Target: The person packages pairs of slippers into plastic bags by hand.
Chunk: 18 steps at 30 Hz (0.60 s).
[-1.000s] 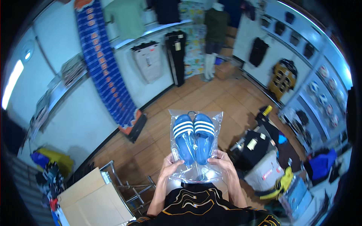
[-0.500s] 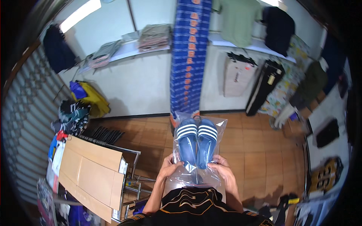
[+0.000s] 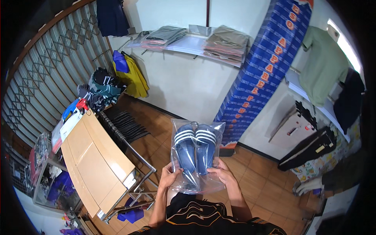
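A pair of dark blue slide sandals (image 3: 194,150) with white-striped straps lies inside a clear plastic bag (image 3: 211,184). Both hands hold the bag out in front of my chest, straps toward the far end. On the left edge, my left hand (image 3: 169,175) pinches the plastic, thumb on top beside the heel of one slide. My right hand (image 3: 222,172) grips the opposite edge, its thumb near the other heel. The remaining fingers of each hand go under the bag and are partly hidden.
To the left stands a brown board-topped table (image 3: 96,158) beside a metal rail (image 3: 133,156) with black hangers. Folded clothes (image 3: 229,43) sit on a wall shelf. A blue patterned banner (image 3: 260,74) covers a pillar ahead. Trousers (image 3: 309,149) hang at the right.
My view has swung to the left, so the table and shutter show more fully and the banner shifts right. Both hands keep hold of the bagged slides.
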Each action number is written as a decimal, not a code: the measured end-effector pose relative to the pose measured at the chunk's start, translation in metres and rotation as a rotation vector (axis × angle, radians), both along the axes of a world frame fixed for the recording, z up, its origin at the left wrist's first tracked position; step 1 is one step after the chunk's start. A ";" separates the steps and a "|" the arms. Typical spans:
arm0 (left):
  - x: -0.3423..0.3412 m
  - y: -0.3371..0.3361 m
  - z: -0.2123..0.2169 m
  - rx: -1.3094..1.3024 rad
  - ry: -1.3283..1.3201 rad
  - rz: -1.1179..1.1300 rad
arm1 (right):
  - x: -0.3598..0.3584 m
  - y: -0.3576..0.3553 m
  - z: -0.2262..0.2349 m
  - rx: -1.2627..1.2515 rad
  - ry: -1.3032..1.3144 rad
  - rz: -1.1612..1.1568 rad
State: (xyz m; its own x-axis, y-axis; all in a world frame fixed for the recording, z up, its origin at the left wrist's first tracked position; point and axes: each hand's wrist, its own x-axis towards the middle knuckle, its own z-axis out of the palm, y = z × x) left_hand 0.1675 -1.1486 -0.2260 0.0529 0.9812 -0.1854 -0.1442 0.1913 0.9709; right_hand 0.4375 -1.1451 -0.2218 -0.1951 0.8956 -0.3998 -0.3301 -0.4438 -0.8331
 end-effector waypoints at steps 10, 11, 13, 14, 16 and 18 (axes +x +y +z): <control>-0.016 0.155 0.018 -0.022 -0.049 0.090 | -0.021 0.181 0.004 0.014 0.072 0.058; -0.020 0.174 0.021 0.026 -0.022 0.084 | -0.024 0.201 0.003 0.014 0.087 0.090; -0.033 0.198 0.026 0.064 0.003 0.105 | -0.039 0.232 0.014 -0.004 0.103 0.116; -0.036 0.211 0.029 0.065 -0.024 0.146 | -0.044 0.250 0.012 0.023 0.181 0.125; -0.046 0.235 0.039 0.069 -0.015 0.191 | -0.054 0.288 0.000 0.062 0.322 0.140; -0.060 0.257 0.047 0.087 0.017 0.225 | -0.074 0.317 0.014 0.050 0.366 0.151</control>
State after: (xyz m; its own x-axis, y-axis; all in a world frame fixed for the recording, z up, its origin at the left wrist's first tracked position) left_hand 0.1075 -0.8912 -0.1787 -0.1712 0.9803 -0.0986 -0.1571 0.0717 0.9850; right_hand 0.3639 -0.8283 -0.2083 -0.4471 0.8626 -0.2365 -0.5434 -0.4720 -0.6943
